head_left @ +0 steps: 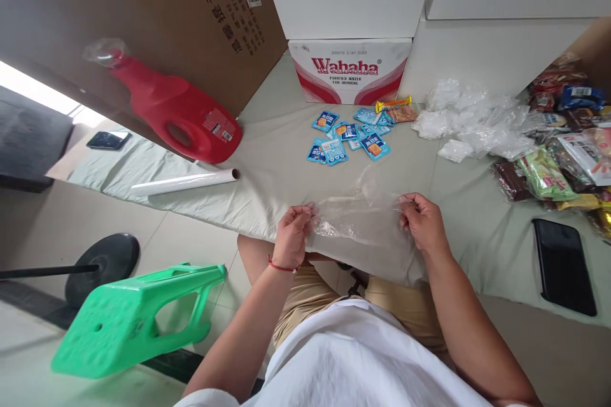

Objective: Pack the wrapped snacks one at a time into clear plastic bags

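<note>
A clear plastic bag (356, 222) is stretched between my two hands above the table's front edge. My left hand (294, 229), with a red string at the wrist, pinches its left side. Its right corner is pinched in the fingers of my right hand (421, 221). Beyond the bag lie several small blue snack packets (335, 151) and a yellow-wrapped snack bar (394, 103). A heap of crumpled clear plastic (470, 117) sits farther to the right.
A Wahaha water carton (351, 73) stands at the back. To the left are a red jug (191, 121) and a white roll (186, 182). Assorted packaged snacks (547, 175) and a black phone (564, 265) lie at right. A green stool (138, 315) is on the floor.
</note>
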A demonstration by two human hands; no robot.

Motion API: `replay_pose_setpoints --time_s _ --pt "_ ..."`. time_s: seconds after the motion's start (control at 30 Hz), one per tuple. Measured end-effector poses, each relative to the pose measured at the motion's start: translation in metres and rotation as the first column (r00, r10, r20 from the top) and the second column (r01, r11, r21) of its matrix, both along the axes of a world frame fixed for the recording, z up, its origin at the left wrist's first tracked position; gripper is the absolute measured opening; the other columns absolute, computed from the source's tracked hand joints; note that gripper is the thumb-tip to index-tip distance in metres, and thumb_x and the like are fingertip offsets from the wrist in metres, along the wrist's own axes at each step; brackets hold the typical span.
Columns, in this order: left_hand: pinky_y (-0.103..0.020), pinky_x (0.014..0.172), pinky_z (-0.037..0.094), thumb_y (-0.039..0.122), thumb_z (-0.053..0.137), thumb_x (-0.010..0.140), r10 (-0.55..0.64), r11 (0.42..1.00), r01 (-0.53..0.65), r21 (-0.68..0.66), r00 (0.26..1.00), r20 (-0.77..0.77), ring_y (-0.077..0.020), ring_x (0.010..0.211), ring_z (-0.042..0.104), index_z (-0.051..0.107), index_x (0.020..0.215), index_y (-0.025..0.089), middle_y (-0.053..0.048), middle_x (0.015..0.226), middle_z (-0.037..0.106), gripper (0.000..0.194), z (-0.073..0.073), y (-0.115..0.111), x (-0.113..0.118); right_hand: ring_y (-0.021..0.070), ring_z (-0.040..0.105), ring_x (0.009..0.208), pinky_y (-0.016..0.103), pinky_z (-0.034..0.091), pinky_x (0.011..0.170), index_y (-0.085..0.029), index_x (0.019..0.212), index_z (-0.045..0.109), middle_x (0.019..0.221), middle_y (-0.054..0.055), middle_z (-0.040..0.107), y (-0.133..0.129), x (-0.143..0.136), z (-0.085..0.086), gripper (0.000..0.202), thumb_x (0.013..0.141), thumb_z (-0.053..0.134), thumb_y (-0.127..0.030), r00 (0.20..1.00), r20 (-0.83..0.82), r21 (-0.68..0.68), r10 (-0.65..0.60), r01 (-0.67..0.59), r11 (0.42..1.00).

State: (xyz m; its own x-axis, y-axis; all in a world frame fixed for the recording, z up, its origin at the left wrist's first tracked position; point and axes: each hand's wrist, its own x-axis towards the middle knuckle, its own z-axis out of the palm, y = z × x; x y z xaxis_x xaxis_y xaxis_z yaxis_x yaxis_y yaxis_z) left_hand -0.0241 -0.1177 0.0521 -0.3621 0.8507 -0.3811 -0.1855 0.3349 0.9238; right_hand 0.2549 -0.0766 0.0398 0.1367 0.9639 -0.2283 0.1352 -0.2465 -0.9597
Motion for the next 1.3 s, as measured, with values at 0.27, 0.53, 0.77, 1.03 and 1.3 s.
replay_pose_setpoints --time_s 0.27,0.53,0.77,1.03,1.3 --pt "-0.058 0.124 0.029 0.02 0.066 0.075 -0.16 0.878 0.468 0.1 0.485 -0.86 -0.0345 0.153 0.032 0.039 0.15 0.021 -0.016 0.157 0.043 0.079 0.028 0.013 0.004 0.0115 0.049 0.049 0.025 0.039 0.05 -0.021 0.087 0.066 0.058 -0.005 0.051 -0.01 -0.004 0.001 0.031 0.088 0.064 -0.052 0.994 0.073 0.071 0.085 -0.09 0.993" --pt "-0.041 0.097 0.047 0.033 0.056 0.092 -0.319 0.854 0.521 -0.015 0.501 -0.805 -0.0261 0.1 0.068 0.065 0.119 0.021 -0.007 0.09 0.071 0.031 0.003 0.063 0.034 0.0123 0.048 0.05 0.025 0.038 0.05 -0.02 0.09 0.067 0.06 -0.004 0.053 -0.017 0.007 0.001 0.034 0.09 0.062 -0.054 0.985 0.122 0.059 0.124 -0.132 0.989" --pt "-0.029 0.066 0.037 0.04 0.044 0.099 -0.126 0.977 0.211 0.032 0.688 -0.715 -0.0167 0.062 0.049 0.054 0.069 0.023 0.002 0.058 0.046 0.036 -0.017 0.078 0.022 0.0151 0.051 0.058 0.027 0.041 0.057 -0.021 0.092 0.068 0.064 -0.002 0.056 -0.042 0.048 -0.014 0.038 0.095 0.054 -0.056 0.918 0.384 0.057 0.102 -0.134 0.989" --pt "-0.045 0.098 0.044 0.024 0.062 0.081 0.306 0.941 -0.019 0.337 0.469 -0.829 -0.0282 0.105 0.057 0.057 0.11 0.016 -0.015 0.112 0.058 0.03 -0.01 0.066 0.018 0.0242 0.06 0.082 0.04 0.051 0.079 -0.022 0.103 0.069 0.095 0.01 0.067 -0.042 0.048 0.03 0.026 0.099 0.051 -0.041 0.667 0.721 0.398 -0.19 -0.173 0.901" --pt "-0.052 0.109 0.038 0.024 0.047 0.095 -0.138 0.794 0.608 0.003 0.186 -0.973 -0.0293 0.117 0.062 0.071 0.109 0.021 -0.014 0.111 0.072 0.028 -0.012 0.029 0.035 0.0262 0.062 0.113 0.044 0.052 0.099 -0.025 0.123 0.068 0.122 0.011 0.07 -0.032 -0.02 0.032 0.032 0.104 0.043 -0.03 0.518 0.772 0.259 0.367 -0.784 0.564"
